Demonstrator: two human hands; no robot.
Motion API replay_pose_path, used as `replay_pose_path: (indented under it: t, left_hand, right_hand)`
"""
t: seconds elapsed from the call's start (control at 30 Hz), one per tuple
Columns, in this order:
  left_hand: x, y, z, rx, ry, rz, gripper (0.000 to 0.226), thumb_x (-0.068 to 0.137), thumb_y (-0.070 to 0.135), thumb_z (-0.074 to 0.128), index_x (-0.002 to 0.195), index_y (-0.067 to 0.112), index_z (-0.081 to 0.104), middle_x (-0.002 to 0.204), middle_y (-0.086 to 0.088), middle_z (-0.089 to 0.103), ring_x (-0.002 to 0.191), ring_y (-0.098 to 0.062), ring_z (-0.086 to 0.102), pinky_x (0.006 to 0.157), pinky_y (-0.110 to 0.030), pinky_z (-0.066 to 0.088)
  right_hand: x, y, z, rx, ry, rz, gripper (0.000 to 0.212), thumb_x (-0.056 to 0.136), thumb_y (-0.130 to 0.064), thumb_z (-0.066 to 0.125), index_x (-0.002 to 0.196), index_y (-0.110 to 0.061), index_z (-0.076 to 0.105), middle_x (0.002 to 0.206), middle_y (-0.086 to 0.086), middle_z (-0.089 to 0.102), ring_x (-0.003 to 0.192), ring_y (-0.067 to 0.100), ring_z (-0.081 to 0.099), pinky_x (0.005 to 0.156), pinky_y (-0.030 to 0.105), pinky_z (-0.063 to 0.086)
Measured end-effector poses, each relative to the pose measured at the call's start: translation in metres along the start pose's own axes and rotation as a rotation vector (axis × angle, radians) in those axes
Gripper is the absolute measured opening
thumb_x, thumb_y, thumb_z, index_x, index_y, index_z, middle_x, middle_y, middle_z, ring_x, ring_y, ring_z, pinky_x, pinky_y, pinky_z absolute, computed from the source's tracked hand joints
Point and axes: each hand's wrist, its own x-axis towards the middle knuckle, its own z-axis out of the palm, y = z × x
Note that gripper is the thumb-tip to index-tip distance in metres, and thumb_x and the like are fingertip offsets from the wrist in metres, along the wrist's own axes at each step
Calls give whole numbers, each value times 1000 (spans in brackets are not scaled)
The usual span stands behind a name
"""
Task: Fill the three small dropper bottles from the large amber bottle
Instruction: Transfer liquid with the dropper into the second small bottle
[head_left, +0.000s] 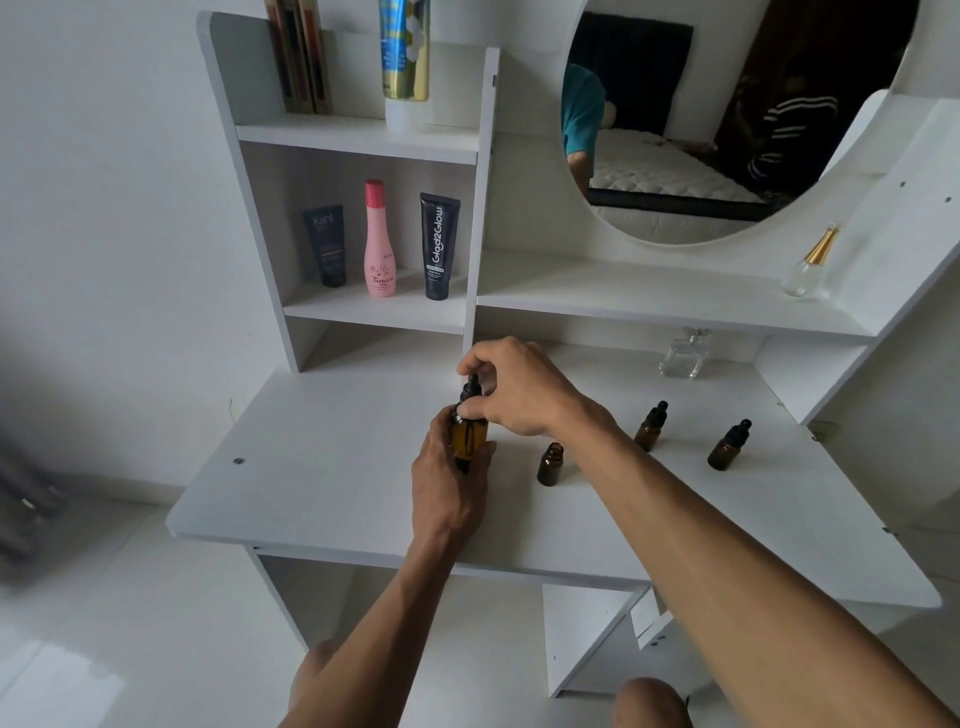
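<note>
Left hand (451, 480) gripping round amber glass bottle (469, 435), right fingers (480, 366) pinching rubber dropper (470, 388)

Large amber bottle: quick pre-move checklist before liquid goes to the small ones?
1. Large amber bottle steadied: ok, the left hand wraps its body.
2. Dropper top gripped: ok, the right hand pinches it.
3. Receiving bottle open: ok, the uncapped small bottle stands upright beside the large one.
4. Other two ready: not ok, the middle small bottle and the far-right small bottle have their dropper caps on.
5. Dropper loaded: cannot tell, the fingers hide the bulb.
6. Path to the open bottle: ok, bare desk top between them.
</note>
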Motion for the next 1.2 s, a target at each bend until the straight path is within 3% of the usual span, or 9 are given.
replay_pose_path:
  t: [0.07,0.2,0.5,0.57,0.63,0.7,0.87,1.03,1.2]
  left_hand:
    - [0,-1,1,-16,2,-4,46,91,31,69,132,30,48,112,11,63,93,-7,62,77,-16,47]
    - [1,-3,2,-17,5,1,50,91,33,70,135,31,46,112,11,62,95,-8,62,83,-23,52]
    - [2,-5,1,-17,12,25,50,90,31,71,135,28,48,114,11,61,98,-11,60,86,-22,49]
    - [2,-5,1,-10,16,29,50,90,31,71,134,28,49,114,11,62,96,-12,60,84,-22,48]
    - [2,-5,1,-2,19,29,50,89,32,72,133,29,48,114,10,62,95,-13,60,82,-22,47]
    - [2,-5,1,7,22,33,50,89,32,72,133,30,48,113,10,62,92,-13,59,78,-18,45]
    - [2,-4,1,9,14,16,50,90,31,71,134,29,48,112,11,61,90,-12,58,68,-3,38]
    - [1,-3,1,10,12,25,49,90,31,71,133,30,49,111,11,61,86,-9,58,69,-7,40]
    - [2,-5,2,20,16,23,50,90,32,71,134,30,48,111,10,62,88,-15,61,75,-21,45]
  right_hand:
    - [0,1,3,-4,30,12,37,74,-31,88,105,-16,72,96,0,70,86,18,66,74,29,55]
    - [-1,4,9,28,97,12,32,76,-28,86,101,-14,73,90,0,69,81,19,64,69,28,53]
    - [0,4,4,260,167,-15,21,86,-17,77,106,-14,72,90,-1,70,83,17,69,87,36,59]
    - [-1,3,2,353,214,-9,14,90,-16,73,103,-11,72,89,4,72,84,21,72,87,43,60]
    - [-1,0,-3,419,259,-6,13,94,-18,69,102,-8,74,84,0,73,79,15,72,83,44,61]
    - [0,-4,-9,437,309,-23,15,95,-20,68,103,-10,75,82,-7,71,76,8,72,82,42,61]
    - [2,-11,-21,505,409,-49,21,90,-23,75,105,-9,73,90,2,74,84,17,74,82,43,62]
    - [1,-15,-26,527,430,-51,14,89,-21,76,95,-9,73,81,1,75,74,12,74,79,41,62]
    - [2,-16,-25,515,432,-40,13,89,-23,77,89,-10,74,77,-2,74,74,16,75,77,42,62]
